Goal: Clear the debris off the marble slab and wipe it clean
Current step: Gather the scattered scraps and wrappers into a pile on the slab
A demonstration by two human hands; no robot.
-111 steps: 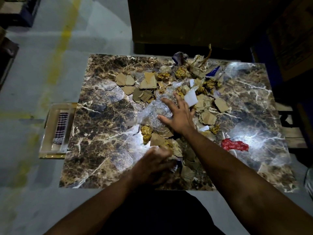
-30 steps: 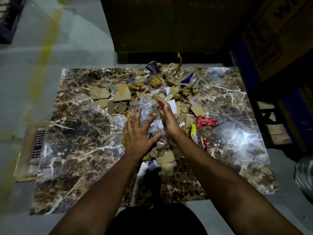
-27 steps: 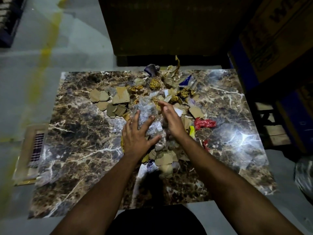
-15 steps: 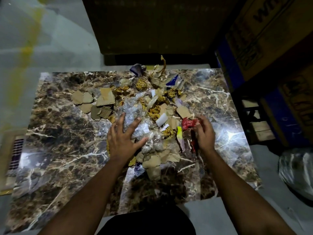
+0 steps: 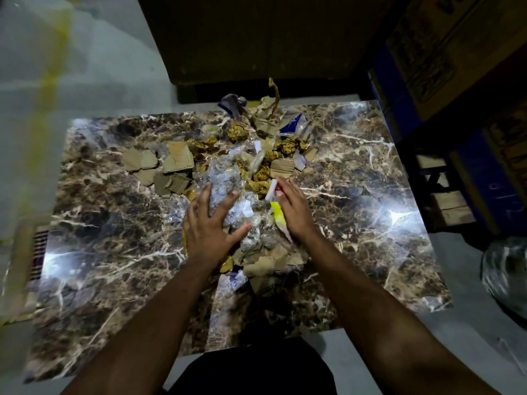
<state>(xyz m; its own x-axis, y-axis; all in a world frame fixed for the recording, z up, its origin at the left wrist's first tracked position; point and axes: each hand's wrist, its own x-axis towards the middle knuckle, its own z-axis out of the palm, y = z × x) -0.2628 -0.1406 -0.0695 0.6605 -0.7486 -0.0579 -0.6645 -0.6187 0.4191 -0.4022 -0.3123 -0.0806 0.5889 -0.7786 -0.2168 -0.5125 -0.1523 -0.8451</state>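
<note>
A dark brown marble slab (image 5: 108, 246) with white veins lies on the floor. A heap of debris covers its middle: cardboard scraps (image 5: 174, 163), crumpled yellow paper (image 5: 238, 132), clear crinkled plastic (image 5: 225, 181) and a blue and white wrapper (image 5: 293, 122). My left hand (image 5: 208, 226) lies flat with spread fingers on the clear plastic. My right hand (image 5: 291, 209) stands on edge with straight fingers against the right side of the heap, pushing a white scrap, a yellow scrap (image 5: 278, 213) and a bit of red wrapper inward.
A floor grille (image 5: 34, 252) lies left of the slab. Large cardboard boxes (image 5: 445, 52) stand at the back and right, with wooden slats (image 5: 447, 203) beside the slab. A clear plastic bag (image 5: 504, 269) sits on the floor at the right.
My right hand has swept the red wrapper and nearby scraps from the slab's right part leftward into the heap. My left hand has stayed pressed on the plastic.
</note>
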